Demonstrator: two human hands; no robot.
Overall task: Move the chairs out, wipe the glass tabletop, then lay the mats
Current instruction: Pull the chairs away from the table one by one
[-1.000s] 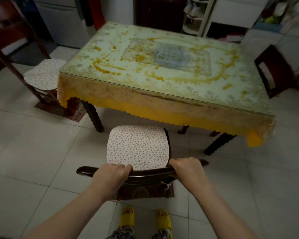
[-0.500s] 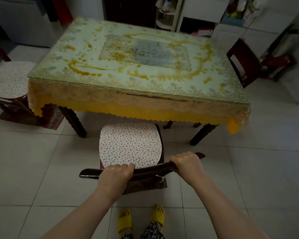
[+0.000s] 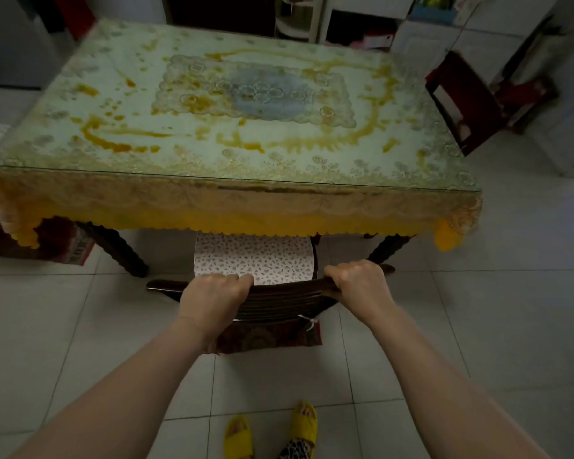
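Both hands, left hand (image 3: 214,294) and right hand (image 3: 357,281), are closed over the dark wooden chair (image 3: 279,293) top rail, its seat partly under the glass-topped table (image 3: 232,173) ahead. Judging by orange smears (unwiped), wiping and mats remain.

I see the dark wooden chair (image 3: 279,294) at lower centre, its speckled seat cushion (image 3: 252,260) partly under the table. The glass tabletop (image 3: 232,127) fills the upper frame, streaked orange. A second chair (image 3: 468,101) stands upper right.
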